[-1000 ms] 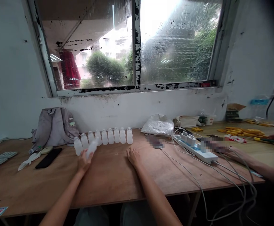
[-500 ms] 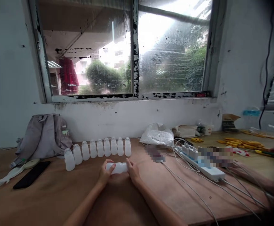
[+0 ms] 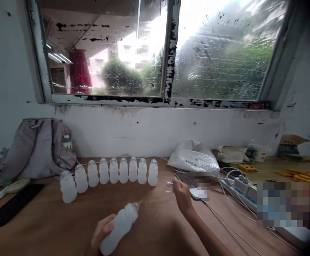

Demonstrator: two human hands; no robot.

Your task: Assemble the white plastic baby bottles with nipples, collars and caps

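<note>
My left hand (image 3: 103,230) is wrapped round a frosted white plastic bottle (image 3: 119,227) with a waisted body. The bottle is tilted, its narrow top pointing up and to the right. Away to the right, my right hand (image 3: 182,195) has its fingers pinched on a small clear cap (image 3: 169,186), partly hidden and blurred. Beyond both hands, several matching bottles (image 3: 123,171) stand upright in a curved row, with clear caps on their tops.
A grey backpack (image 3: 39,149) leans on the wall at left, near a black flat object (image 3: 13,205). On the right lie a white plastic bag (image 3: 193,158), a phone (image 3: 186,179), a power strip (image 3: 296,233) and loose white cables. Yellow tools (image 3: 303,175) lie farther right.
My hands have parted. My right hand has moved right with the clear cap, while my left has drawn the bottle nearer and tilted it. The view has shifted too.
</note>
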